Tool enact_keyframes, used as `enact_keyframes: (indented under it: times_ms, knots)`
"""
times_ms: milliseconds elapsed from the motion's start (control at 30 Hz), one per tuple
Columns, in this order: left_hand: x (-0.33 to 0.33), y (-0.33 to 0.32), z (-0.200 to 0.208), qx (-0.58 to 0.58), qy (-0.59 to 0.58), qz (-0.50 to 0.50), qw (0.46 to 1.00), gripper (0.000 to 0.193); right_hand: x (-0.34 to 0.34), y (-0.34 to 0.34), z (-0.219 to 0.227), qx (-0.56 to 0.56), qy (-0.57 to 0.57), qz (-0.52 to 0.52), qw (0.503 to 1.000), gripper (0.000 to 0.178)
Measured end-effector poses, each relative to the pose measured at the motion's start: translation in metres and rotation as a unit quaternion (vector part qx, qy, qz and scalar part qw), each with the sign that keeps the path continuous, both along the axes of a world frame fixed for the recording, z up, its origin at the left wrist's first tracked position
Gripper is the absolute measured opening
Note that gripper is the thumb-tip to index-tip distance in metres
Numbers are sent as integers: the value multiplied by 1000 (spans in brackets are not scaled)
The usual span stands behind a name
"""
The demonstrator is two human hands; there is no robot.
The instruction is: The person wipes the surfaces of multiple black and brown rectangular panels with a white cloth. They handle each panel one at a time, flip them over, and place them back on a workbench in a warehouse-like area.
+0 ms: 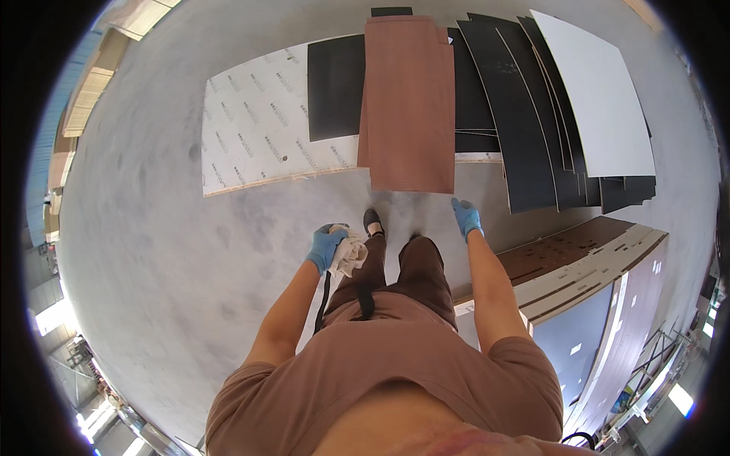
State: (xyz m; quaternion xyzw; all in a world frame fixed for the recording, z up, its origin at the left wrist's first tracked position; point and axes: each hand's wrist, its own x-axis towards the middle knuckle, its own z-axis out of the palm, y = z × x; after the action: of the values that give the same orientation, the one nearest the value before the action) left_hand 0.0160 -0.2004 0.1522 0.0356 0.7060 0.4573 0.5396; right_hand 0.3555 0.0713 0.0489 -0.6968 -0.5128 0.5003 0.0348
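Note:
My left hand (325, 248), in a blue glove, is closed around a crumpled off-white cloth (350, 255) beside my left thigh. My right hand (468, 219), gloved in blue too, is held a little below the near right corner of the brown panels (411, 106). Its fingers point forward and I see nothing held in them; a small gap shows between the fingertips and the panel edge. The brown panels lie stacked slightly askew, on top of black panels (334, 90) and a large white printed board (255, 121).
On the right, more black panels (506, 114) overlap in a fan, with a white panel (597, 91) on top. A tall stack of boards (593, 262) stands close to my right arm. My shoe (372, 221) is on the grey floor (152, 228). Wooden pieces (95, 83) lie far left.

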Motion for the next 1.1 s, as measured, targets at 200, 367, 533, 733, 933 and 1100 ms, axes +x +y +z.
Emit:
enact_keyframes:
  times_ms: [200,367,533,733,933,1100]
  knots:
    - [-36,83,-57,-50,2,-8,999,35,-37,65,-18,18,-48,3,999,87]
    - [-46,142,-106,-82,97,-73,989,45,-68,113,-64,-24,31,-5,999,84]
    - [-29,169,-146,-88,112,-99,985,64,-81,113,-43,-83,82,1,993,64]
    - [-20,155,-139,-71,13,-26,997,75,-121,66,66,50,-18,121,991,47]
    - [-64,153,-78,-139,42,-108,983,55,-194,31,157,143,-9,255,956,41]
    - [-102,198,26,-27,148,-30,988,44,-238,18,189,167,4,316,934,44]
